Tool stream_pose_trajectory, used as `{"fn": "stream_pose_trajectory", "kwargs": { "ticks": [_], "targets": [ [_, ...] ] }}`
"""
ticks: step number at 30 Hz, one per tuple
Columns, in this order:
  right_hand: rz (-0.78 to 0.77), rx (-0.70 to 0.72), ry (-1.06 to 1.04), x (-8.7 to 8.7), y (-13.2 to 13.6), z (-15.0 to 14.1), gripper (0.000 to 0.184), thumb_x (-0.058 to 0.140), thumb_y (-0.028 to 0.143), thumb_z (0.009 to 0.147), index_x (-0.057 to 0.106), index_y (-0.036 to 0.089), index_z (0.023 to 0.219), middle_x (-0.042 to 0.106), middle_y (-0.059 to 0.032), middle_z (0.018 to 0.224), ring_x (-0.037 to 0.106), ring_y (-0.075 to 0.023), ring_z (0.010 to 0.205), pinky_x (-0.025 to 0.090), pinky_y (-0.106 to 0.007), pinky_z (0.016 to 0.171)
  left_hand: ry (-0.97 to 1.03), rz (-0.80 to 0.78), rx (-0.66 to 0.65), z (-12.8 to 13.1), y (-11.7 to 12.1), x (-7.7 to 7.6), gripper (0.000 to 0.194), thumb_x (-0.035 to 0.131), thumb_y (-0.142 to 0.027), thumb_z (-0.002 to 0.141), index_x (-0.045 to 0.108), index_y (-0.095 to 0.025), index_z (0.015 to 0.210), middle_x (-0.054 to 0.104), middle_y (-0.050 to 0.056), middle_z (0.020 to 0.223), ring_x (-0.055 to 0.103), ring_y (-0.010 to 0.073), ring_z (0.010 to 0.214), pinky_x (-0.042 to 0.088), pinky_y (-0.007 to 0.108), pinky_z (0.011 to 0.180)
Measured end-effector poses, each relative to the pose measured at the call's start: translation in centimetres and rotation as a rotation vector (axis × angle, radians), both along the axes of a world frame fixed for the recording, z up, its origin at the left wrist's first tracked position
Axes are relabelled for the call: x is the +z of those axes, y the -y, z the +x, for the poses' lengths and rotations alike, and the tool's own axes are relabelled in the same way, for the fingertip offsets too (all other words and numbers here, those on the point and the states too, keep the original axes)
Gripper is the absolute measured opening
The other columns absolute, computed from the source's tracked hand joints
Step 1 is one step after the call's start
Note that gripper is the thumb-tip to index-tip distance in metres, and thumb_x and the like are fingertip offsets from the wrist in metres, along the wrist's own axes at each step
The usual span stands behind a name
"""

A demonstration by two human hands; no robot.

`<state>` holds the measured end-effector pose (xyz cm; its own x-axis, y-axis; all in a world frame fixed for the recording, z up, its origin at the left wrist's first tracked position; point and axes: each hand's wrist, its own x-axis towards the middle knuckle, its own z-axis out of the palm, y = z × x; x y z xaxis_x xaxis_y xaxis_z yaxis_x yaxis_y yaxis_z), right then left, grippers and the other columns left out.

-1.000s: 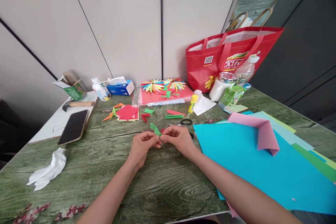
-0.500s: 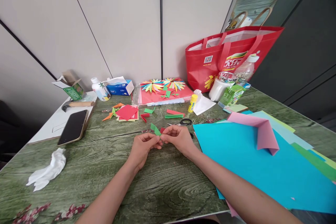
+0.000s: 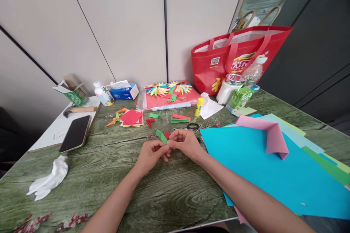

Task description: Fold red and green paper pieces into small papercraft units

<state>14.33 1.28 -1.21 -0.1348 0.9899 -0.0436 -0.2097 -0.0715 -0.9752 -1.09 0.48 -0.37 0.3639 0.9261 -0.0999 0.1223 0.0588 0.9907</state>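
Left hand and right hand pinch the lower end of a folded green paper, thumbs against fingers, tips nearly meeting; scissors lie just beyond the right hand, whose forearm crosses a blue sheet's left edge, while wood-patterned tabletop stretches from the hands to its near edge

Our left forearm and right forearm slant in from the near side. Ahead of them, our left hand and right hand meet fingertip to fingertip, both pinching, their fingers curled.
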Motion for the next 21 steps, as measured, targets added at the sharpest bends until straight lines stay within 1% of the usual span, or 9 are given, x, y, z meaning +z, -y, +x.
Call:
{"fn": "stream_pose_trajectory", "kwargs": {
  "ticks": [2,5,7,9,11,13,19,21],
  "targets": [
    [-0.013,0.032,-0.037,0.09,0.11,0.11,0.031,0.079,0.029,0.044,0.058,0.015,0.062,0.059,0.0032,0.053,0.051,-0.0079,0.045,0.043,-0.021,0.047,0.043,0.013,-0.009,0.0,0.06,0.08,0.022,0.065,-0.032,0.069,0.061,-0.012,0.061,0.063,0.003,0.059,0.056,0.0111,0.048,0.045,0.024,0.051],
    [-0.042,0.104,-0.086,0.19,0.2,0.32,0.029,0.079,0.029,0.047,0.058,0.014,0.061,0.06,0.003,0.05,0.051,-0.0075,0.044,0.042,-0.021,0.047,0.15,-0.003,-0.021,0.04,0.27,0.4,0.019,0.067,-0.03,0.067,0.062,-0.012,0.061,0.063,0.003,0.06,0.056,0.0117,0.05,0.046,0.025,0.051],
    [-0.066,0.134,-0.117,0.17,0.11,0.51,0.027,0.078,0.028,0.05,0.061,0.014,0.066,0.062,0.0027,0.052,0.052,-0.0072,0.045,0.043,-0.021,0.05,0.215,-0.03,-0.013,0.08,0.4,0.6,0.018,0.067,-0.028,0.067,0.062,-0.012,0.061,0.064,0.004,0.06,0.055,0.0122,0.05,0.045,0.025,0.051],
    [-0.084,0.154,-0.14,0.12,-0.08,0.72,0.031,0.078,0.025,0.051,0.064,0.014,0.076,0.065,0.0023,0.057,0.055,-0.0078,0.048,0.045,-0.023,0.054,0.25,-0.046,0.008,0.09,0.47,0.69,0.018,0.067,-0.027,0.067,0.062,-0.012,0.06,0.064,0.004,0.06,0.056,0.0125,0.05,0.045,0.025,0.051],
    [-0.079,0.176,-0.146,0.09,-0.28,0.91,0.038,0.079,0.022,0.05,0.064,0.015,0.085,0.068,0.0007,0.065,0.059,-0.0097,0.054,0.047,-0.025,0.06,0.247,-0.038,0.031,0.06,0.45,0.63,0.018,0.067,-0.026,0.068,0.062,-0.012,0.059,0.064,0.004,0.06,0.056,0.0123,0.049,0.045,0.026,0.052],
    [-0.062,0.178,-0.141,0.11,-0.38,1.01,0.04,0.079,0.021,0.05,0.065,0.016,0.087,0.069,-0.0007,0.071,0.062,-0.0112,0.059,0.048,-0.026,0.063,0.232,-0.012,0.04,0.02,0.39,0.43,0.017,0.066,-0.025,0.069,0.062,-0.012,0.06,0.064,0.004,0.06,0.056,0.0124,0.05,0.045,0.026,0.054],
    [-0.033,0.13,-0.121,0.12,-0.17,0.83,0.033,0.078,0.023,0.053,0.065,0.016,0.082,0.069,-0.0015,0.072,0.062,-0.0117,0.061,0.049,-0.026,0.064,0.2,0.037,0.052,-0.02,0.2,-0.1,0.017,0.064,-0.027,0.071,0.062,-0.012,0.063,0.064,0.003,0.062,0.057,0.0123,0.05,0.045,0.026,0.055],
    [-0.019,0.115,-0.108,0.1,-0.13,0.75,0.029,0.076,0.025,0.055,0.064,0.015,0.08,0.068,-0.0007,0.069,0.061,-0.0112,0.059,0.049,-0.026,0.062,0.168,0.039,0.045,0.01,0.23,-0.09,0.019,0.064,-0.029,0.071,0.062,-0.012,0.062,0.064,0.003,0.061,0.057,0.0124,0.049,0.045,0.026,0.054]
  ]
}}
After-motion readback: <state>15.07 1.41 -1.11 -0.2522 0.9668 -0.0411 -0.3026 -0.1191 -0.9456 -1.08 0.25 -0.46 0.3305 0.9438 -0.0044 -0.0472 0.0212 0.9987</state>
